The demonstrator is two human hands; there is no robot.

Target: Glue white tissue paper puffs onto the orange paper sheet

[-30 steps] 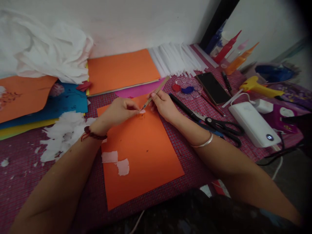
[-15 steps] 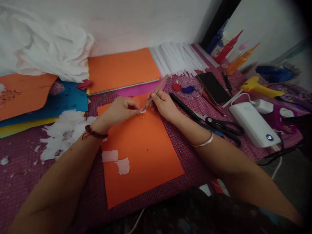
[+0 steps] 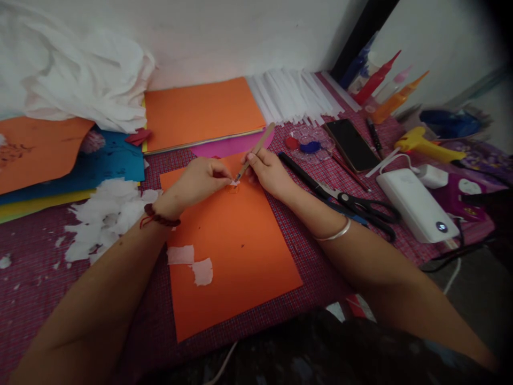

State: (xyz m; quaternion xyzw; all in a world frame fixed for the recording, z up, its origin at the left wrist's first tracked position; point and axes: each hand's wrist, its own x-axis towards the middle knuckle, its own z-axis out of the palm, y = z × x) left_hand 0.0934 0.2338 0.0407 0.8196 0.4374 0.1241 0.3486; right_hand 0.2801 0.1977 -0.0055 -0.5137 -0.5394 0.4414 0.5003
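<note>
An orange sheet of paper (image 3: 236, 256) lies in front of me. Near its upper part, the thumb and fingers of my left hand (image 3: 200, 179) pinch a small pale piece of tissue paper (image 3: 234, 183). My right hand (image 3: 266, 170) is closed around a tan wooden stick (image 3: 260, 144), slanted down so that its dark, bluish tip meets the pale piece. Just below that tip, a small outlined shape (image 3: 233, 189) shows on the sheet. Two torn tissue squares (image 3: 203, 271) rest at the sheet's lower left.
Torn white tissue pieces (image 3: 106, 214) are heaped at left. Behind lie stacked orange paper (image 3: 200, 115) and white strips (image 3: 292, 96). On the right are a paint palette (image 3: 308, 143), phone (image 3: 351, 144), scissors (image 3: 360, 206), yellow glue gun (image 3: 428, 147) and white power bank (image 3: 417, 205).
Both hands stay in almost the same place. The pale tissue piece between my left fingertips has shifted slightly in shape against the stick's tip.
</note>
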